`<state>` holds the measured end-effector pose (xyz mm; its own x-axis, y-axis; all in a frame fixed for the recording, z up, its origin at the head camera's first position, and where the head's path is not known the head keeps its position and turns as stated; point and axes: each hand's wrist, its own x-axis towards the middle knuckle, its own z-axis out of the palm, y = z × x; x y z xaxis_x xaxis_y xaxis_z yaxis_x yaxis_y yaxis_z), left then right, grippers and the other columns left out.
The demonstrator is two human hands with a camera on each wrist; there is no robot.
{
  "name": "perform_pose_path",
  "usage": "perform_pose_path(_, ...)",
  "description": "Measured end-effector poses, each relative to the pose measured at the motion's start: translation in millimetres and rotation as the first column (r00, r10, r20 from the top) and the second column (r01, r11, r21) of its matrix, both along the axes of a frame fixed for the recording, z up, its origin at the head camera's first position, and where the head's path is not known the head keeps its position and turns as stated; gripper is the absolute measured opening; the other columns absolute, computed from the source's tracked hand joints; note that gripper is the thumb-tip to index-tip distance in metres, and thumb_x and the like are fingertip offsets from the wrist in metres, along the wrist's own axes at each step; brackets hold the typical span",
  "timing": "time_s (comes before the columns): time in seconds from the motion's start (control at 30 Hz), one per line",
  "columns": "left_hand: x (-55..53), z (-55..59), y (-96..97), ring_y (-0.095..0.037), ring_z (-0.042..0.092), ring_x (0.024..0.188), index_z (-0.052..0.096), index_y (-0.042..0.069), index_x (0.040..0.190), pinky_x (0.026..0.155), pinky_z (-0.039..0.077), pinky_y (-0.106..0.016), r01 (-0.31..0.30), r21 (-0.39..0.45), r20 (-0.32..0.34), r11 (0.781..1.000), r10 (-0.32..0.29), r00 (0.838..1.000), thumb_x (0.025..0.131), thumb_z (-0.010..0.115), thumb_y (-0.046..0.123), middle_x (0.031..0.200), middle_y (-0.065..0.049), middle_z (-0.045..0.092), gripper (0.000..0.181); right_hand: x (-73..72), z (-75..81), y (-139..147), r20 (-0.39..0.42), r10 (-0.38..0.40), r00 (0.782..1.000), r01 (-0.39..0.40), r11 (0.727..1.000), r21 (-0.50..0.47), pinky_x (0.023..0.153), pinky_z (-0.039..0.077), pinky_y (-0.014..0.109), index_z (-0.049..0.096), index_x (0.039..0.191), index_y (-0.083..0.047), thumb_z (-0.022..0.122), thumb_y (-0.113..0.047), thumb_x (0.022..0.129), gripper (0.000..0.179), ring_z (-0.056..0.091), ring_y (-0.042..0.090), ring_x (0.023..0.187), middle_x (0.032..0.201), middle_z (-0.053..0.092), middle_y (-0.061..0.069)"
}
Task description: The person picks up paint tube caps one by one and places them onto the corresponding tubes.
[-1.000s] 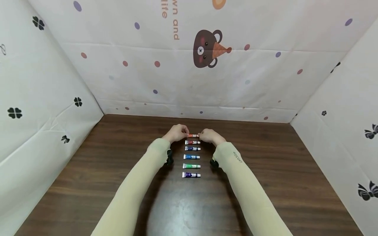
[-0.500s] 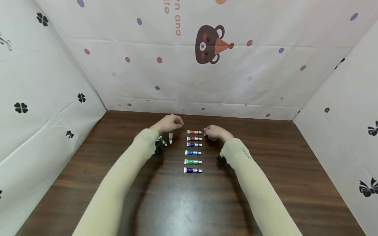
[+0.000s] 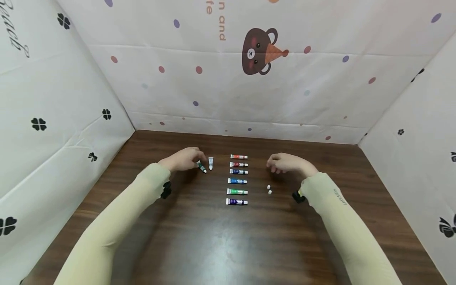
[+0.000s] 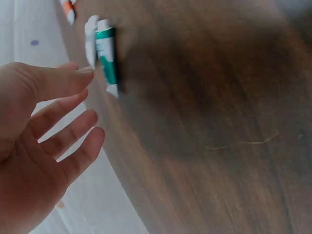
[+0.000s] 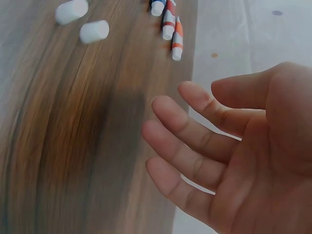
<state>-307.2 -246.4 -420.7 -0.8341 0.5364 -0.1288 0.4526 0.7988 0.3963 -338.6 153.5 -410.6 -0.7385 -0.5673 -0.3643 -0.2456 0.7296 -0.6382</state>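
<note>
My left hand reaches over a dark green paint tube, its fingers loosely bent; in the left wrist view the thumb is near that tube and the fingers hold nothing. A whitish paint tube lies just right of it. On the other side, my right hand hovers with relaxed fingers and an empty palm. Between the hands lies a column of paint tubes: orange, red, dark blue, blue, green and purple, caps to the right.
Two small white caps lie on the wooden table, right of the column. A printed white sheet stands behind the table, with similar sheets at both sides.
Both hands have left the ends of the orange tube and moved apart, the left one to the dark green tube. The two white caps now show from behind the right arm.
</note>
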Motion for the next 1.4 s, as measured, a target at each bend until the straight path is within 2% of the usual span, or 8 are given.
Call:
perform_pose_path(0.1,0.6,-5.8,0.1,-0.031,0.058,0.108,0.071,0.004,0.116,0.094,0.048,-0.046,0.018,-0.058,-0.049,0.998,-0.021,0.999,0.093,0.069,-0.001,0.115,-0.012,0.063,0.024,6.2,4.5,11.6,0.015,0.002,1.0,-0.002,1.0,-0.018,0.084,0.048,0.045,0.059,0.125,0.003,0.04,-0.019,0.108,0.033,0.059,0.031,0.096,0.105,0.062,0.017)
perform_pose_path(0.2,1.0,-11.1,-2.7,-0.029,0.057,0.104,0.072,0.005,0.111,0.092,0.048,-0.045,0.009,-0.091,-0.053,0.996,-0.014,0.998,0.093,0.071,0.003,0.111,-0.011,0.064,0.018,12.6,5.4,17.4,0.033,0.003,0.999,-0.002,0.999,-0.035,0.088,0.048,0.047,0.058,0.126,0.003,0.038,-0.018,0.11,0.033,0.06,0.031,0.098,0.106,0.062,0.018)
perform_pose_path(0.4,4.0,-19.6,-10.3,-0.025,0.055,0.093,0.07,0.008,0.105,0.084,0.047,-0.041,-0.009,-0.078,-0.051,0.997,0.005,0.999,0.094,0.072,0.007,0.103,-0.007,0.061,0.012,21.4,1.2,22.3,0.032,-0.013,0.999,0.015,0.998,-0.059,0.089,0.047,0.048,0.059,0.122,0.003,0.041,-0.018,0.109,0.03,0.06,0.032,0.098,0.106,0.063,0.018)
perform_pose_path(0.6,10.4,-21.8,-18.2,-0.023,0.056,0.09,0.069,0.007,0.105,0.082,0.048,-0.043,-0.022,-0.044,-0.074,0.999,0.019,0.997,0.096,0.07,0.008,0.103,-0.008,0.061,0.009,22.3,-1.4,23.3,-0.059,0.031,0.998,-0.033,0.999,-0.037,0.084,0.049,0.043,0.062,0.118,-0.001,0.05,-0.02,0.107,0.025,0.062,0.027,0.094,0.103,0.066,0.013)
perform_pose_path(0.73,15.4,-20.9,-25.8,-0.021,0.057,0.09,0.068,0.006,0.108,0.081,0.049,-0.042,-0.035,-0.017,-0.062,0.999,0.034,0.998,0.099,0.064,0.009,0.105,-0.008,0.062,0.01,21.9,-2.4,21.6,-0.144,0.083,0.986,-0.084,0.996,0.0,0.079,0.047,0.04,0.066,0.115,-0.006,0.056,-0.016,0.104,0.018,0.059,0.022,0.09,0.102,0.067,0.007)
perform_pose_path(0.93,22.7,-14.4,-33.4,-0.022,0.06,0.097,0.066,0.007,0.114,0.085,0.049,-0.044,-0.069,0.05,-0.024,0.996,0.07,0.997,0.104,0.058,0.013,0.112,-0.008,0.063,0.015,23.7,-8.0,16.7,-0.246,0.123,0.961,-0.128,0.992,-0.004,0.08,0.045,0.039,0.069,0.11,-0.01,0.063,-0.014,0.1,0.013,0.056,0.019,0.087,0.103,0.067,0.002)
perform_pose_path(1.23,32.8,12.0,-31.1,-0.02,0.051,0.075,0.064,0.004,0.118,0.067,0.042,-0.037,-0.148,0.221,0.061,0.964,0.138,0.989,0.107,0.052,0.018,0.1,-0.015,0.066,0.022,33.4,-20.2,16.0,-0.207,0.218,0.954,-0.235,0.97,-0.058,0.07,0.041,0.034,0.067,0.121,-0.01,0.064,-0.004,0.099,0.024,0.051,0.016,0.072,0.087,0.061,-0.001)
perform_pose_path(1.4,40.7,30.0,-28.5,-0.019,0.059,0.082,0.063,0.008,0.119,0.071,0.048,-0.036,-0.162,0.282,0.083,0.946,0.144,0.986,0.107,0.051,0.019,0.103,-0.009,0.068,0.02,38.2,-30.1,14.9,-0.213,0.254,0.943,-0.271,0.961,-0.05,0.07,0.043,0.032,0.069,0.122,-0.012,0.065,-0.009,0.099,0.023,0.053,0.014,0.074,0.088,0.062,-0.003)
